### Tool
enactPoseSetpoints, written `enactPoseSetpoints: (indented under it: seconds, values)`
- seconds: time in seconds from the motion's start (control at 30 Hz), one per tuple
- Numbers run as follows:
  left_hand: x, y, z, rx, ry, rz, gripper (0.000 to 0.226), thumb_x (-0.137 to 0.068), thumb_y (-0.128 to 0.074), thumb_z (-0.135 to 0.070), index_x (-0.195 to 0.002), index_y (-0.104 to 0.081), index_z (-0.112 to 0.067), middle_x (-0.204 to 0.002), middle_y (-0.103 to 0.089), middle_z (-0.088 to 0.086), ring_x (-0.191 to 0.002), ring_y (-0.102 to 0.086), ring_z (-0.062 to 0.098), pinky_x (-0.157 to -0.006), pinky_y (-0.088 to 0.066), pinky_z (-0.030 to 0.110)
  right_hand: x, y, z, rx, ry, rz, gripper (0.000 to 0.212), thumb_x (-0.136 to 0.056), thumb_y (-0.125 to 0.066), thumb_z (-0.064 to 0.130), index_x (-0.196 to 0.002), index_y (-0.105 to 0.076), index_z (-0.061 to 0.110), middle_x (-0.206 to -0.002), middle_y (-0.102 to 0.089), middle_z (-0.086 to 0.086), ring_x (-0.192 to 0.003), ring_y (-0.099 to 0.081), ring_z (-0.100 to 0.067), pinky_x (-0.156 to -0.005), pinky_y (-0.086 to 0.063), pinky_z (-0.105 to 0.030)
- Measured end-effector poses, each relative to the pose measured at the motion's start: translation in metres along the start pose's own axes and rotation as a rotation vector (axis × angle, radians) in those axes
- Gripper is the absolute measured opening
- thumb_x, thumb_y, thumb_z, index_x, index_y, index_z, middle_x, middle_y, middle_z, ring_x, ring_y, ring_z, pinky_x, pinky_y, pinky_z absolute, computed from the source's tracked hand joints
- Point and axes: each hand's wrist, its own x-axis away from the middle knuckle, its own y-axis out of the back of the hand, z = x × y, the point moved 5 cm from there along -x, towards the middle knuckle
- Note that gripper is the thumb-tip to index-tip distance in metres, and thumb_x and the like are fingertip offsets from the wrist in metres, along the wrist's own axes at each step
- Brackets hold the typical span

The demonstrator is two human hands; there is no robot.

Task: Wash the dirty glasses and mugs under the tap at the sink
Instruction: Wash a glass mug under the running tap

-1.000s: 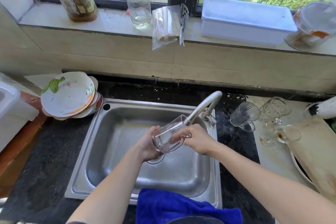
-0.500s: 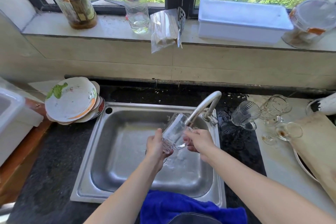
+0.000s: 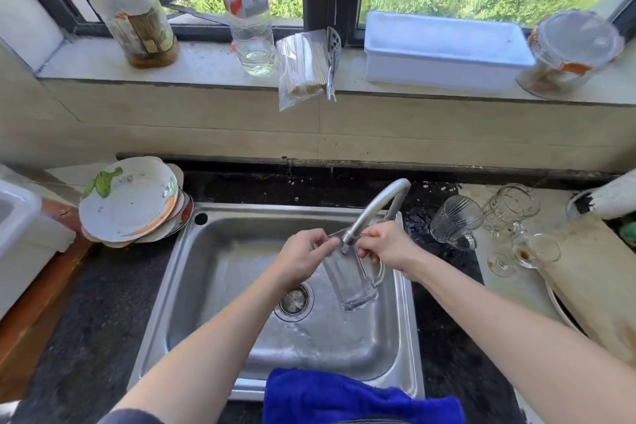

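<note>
A clear glass mug (image 3: 351,280) with a handle hangs upright over the steel sink (image 3: 220,262), its rim right under the tap spout (image 3: 373,208). My left hand (image 3: 303,256) pinches the rim on the left side. My right hand (image 3: 387,248) grips the rim on the right, above the handle. On the counter to the right stand a ribbed glass cup (image 3: 454,220), a clear mug (image 3: 511,206) and a stained stemmed glass (image 3: 533,251) lying on its side.
A stack of dirty plates (image 3: 130,200) sits left of the sink. A blue cloth (image 3: 358,398) drapes over the sink's front edge. A wooden board (image 3: 595,286) lies at the far right. Bottles, a bag of sticks and a white box line the windowsill.
The mug has swung from tilted with its mouth toward the spout to upright with its base down. Both hands have shifted up to the rim. The view has tilted a little.
</note>
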Motion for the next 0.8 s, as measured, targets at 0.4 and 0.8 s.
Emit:
enactPoseSetpoints:
  seconds: [0.4,0.8]
  values:
    - [0.018,-0.002,0.040,0.746,0.421,-0.304,0.032,-0.098,-0.051,-0.021,-0.067,-0.053,-0.013,-0.063,-0.061,0.007,-0.064,-0.052,0.019,-0.065,-0.036,0.032,-0.013,-0.036,-0.028,-0.095,-0.109,-0.139,0.015,-0.092,-0.056,0.027,-0.087,-0.067,0.018,-0.072,-0.061,0.006,-0.065,-0.053,-0.012,-0.059,-0.043,-0.027]
    - [0.018,-0.016,0.045,0.672,0.592,0.049,0.049,-0.087,-0.067,-0.028,-0.123,-0.047,-0.001,-0.081,-0.064,0.014,-0.060,-0.065,0.023,-0.050,-0.040,0.024,0.003,-0.035,-0.005,0.104,0.149,0.017,0.018,-0.072,-0.073,0.038,-0.084,-0.068,0.025,-0.087,-0.069,0.010,-0.089,-0.066,-0.011,-0.086,-0.051,-0.037]
